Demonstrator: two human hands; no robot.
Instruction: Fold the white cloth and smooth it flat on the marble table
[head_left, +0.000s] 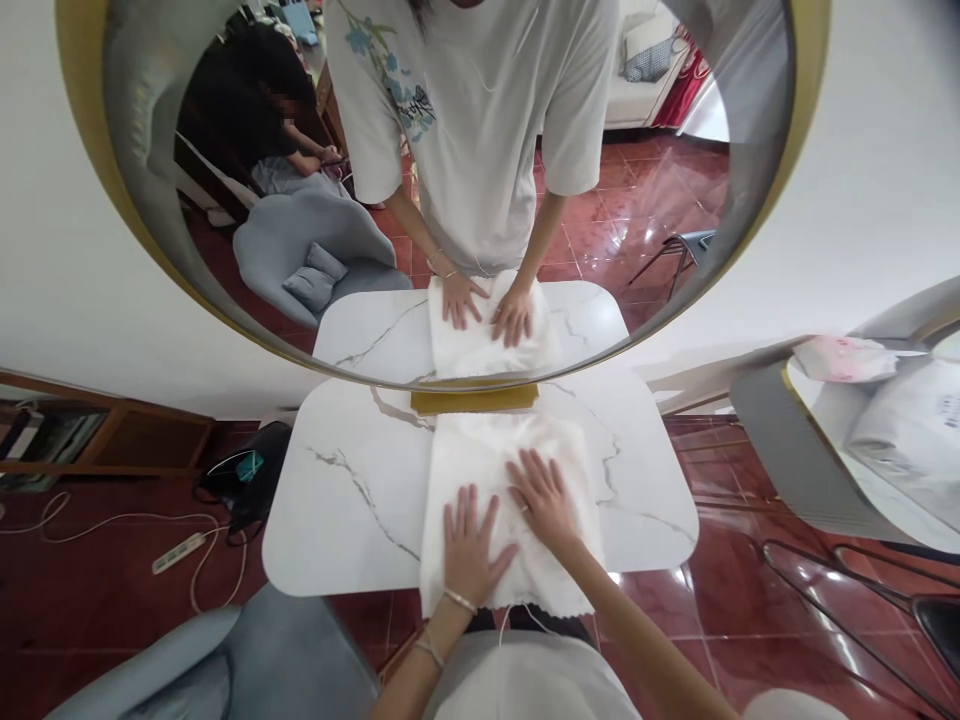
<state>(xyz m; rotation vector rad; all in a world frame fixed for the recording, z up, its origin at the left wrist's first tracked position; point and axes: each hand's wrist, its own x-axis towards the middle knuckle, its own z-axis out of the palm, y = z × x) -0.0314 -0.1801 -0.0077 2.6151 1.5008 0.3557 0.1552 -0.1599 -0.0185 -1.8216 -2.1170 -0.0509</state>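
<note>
The veined tabletop (345, 540) bears fluffy cloth (474, 452) — left hand (471, 555), right hand (546, 505) spread atop.

Single head-worn view, facing forward and down, near both hands (469, 562) (547, 497)

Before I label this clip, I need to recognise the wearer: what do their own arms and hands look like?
The left hand is ungloved, with two thin, pale bracelets at the wrist. The right hand is ungloved too, its wrist bare; a glint on that hand may be a ring. In the mirror, loose white sleeves end near the elbows.
</note>
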